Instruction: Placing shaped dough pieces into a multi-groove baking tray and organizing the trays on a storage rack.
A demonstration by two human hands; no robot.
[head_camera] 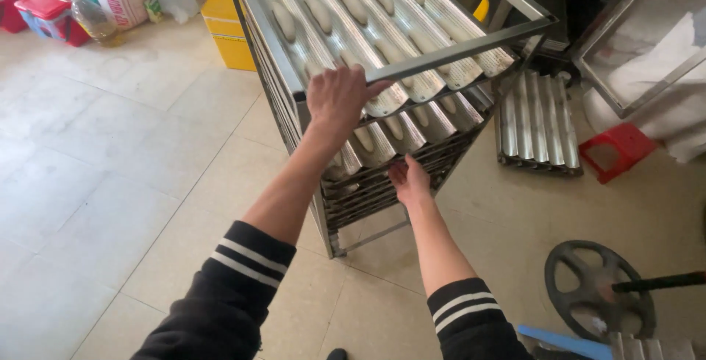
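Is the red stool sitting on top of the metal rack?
No, the red stool stands on the floor to the right of the rack, beside a stack of wavy trays.

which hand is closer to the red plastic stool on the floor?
Right. The right hand is on a lower tray edge of the metal rack, on the side toward the red stool. The left hand grips the rack's top frame, higher and farther left.
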